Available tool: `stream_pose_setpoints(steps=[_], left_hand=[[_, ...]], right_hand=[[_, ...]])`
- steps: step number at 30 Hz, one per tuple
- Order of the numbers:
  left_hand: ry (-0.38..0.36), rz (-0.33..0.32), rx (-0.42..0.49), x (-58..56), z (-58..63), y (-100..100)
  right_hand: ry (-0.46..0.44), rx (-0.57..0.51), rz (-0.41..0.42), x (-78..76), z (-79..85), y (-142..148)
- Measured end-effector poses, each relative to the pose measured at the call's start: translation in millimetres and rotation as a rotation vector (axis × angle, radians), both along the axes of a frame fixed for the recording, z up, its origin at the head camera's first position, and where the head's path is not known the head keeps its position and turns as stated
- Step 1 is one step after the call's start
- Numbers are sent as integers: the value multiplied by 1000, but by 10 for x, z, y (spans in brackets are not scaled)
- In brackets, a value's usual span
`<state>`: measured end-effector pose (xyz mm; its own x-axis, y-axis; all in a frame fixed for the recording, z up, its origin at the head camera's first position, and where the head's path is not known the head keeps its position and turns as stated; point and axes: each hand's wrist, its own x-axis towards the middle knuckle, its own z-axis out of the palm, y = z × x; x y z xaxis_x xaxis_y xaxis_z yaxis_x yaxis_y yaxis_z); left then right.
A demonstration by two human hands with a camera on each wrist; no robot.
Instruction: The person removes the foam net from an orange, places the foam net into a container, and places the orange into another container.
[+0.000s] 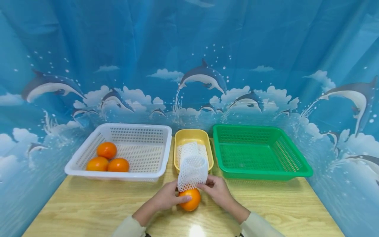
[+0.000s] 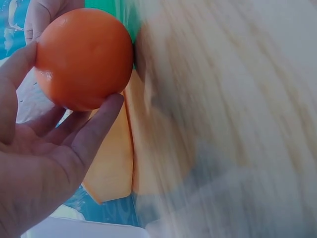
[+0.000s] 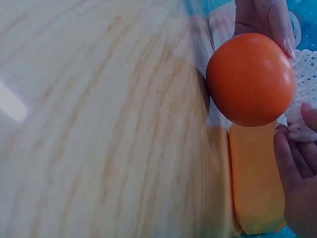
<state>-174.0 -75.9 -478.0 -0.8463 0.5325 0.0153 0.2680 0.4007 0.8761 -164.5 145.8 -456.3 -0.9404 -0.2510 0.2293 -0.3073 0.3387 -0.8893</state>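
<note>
An orange [image 1: 190,200] is gripped by my left hand [image 1: 168,197], its thumb across the front of the fruit. In the left wrist view the fingers curl around the orange [image 2: 85,58] from the side and below. Just beyond it, a white foam net sleeve [image 1: 193,172] stands with its open mouth at the top of the fruit. My right hand [image 1: 218,191] pinches the lower right edge of the sleeve between thumb and fingers. The right wrist view shows the netting [image 3: 303,130] bunched in that pinch, beside the orange.
A yellow basket [image 1: 209,144] behind the hands holds more white foam nets [image 1: 189,148]. To the left stands a white basket [image 1: 142,175] with three oranges [image 1: 118,165] in its near left corner. A green basket [image 1: 263,174] is on the right. A dolphin-print curtain [image 1: 189,65] hangs behind the table.
</note>
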Motion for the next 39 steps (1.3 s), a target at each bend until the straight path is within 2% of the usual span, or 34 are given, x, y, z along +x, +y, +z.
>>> stream_pose_setpoints(steps=[5, 12, 20, 26, 32, 39], left_hand=[[-11, -15, 0, -1, 11, -4], [-41, -36, 0, 8, 59, -5], [-49, -48, -5, 10, 87, -7], [-36, -55, 6, 10, 75, -23], [-25, -51, -25, 20, 91, -54], [-32, -69, -24, 11, 121, -55]], right_hand=[[-14, -5, -17, 0, 8, 6], [-5, -88, -60, -204, -289, 88], [14, -92, -158, -317, -170, 68], [42, -72, -186, -398, -91, -15], [108, 30, -172, -500, -66, -204], [38, 108, -237, -631, -51, -265]])
